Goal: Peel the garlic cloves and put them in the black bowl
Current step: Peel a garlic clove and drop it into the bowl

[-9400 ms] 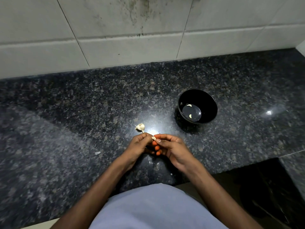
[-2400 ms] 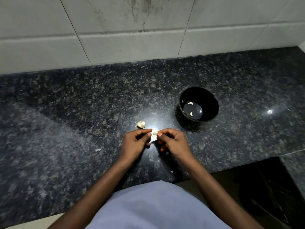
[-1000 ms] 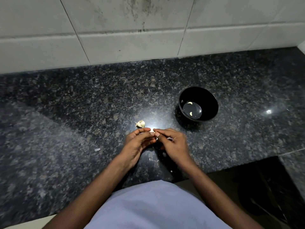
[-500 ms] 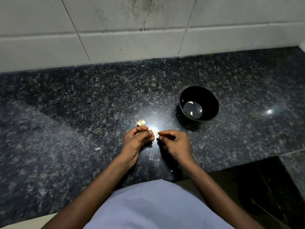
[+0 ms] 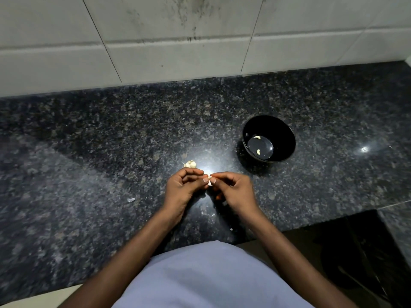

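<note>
My left hand (image 5: 181,188) and my right hand (image 5: 235,191) meet fingertip to fingertip low over the dark granite counter (image 5: 89,174), and both pinch one small pale garlic clove (image 5: 209,179) between them. Most of that clove is hidden by my fingers. A small cluster of unpeeled garlic (image 5: 189,164) lies on the counter just beyond my left hand. The black bowl (image 5: 287,138) stands to the upper right of my hands and holds two peeled cloves (image 5: 258,151).
A scrap of garlic skin (image 5: 131,199) lies left of my hands, and smaller flakes (image 5: 208,213) sit below them. A white tiled wall (image 5: 178,41) backs the counter. The counter's front edge runs just below my wrists, with a dark drop at the lower right.
Over the last half second my hands closed the small gap between them and pinch the clove together again. The bowl and the garlic cluster have not moved.
</note>
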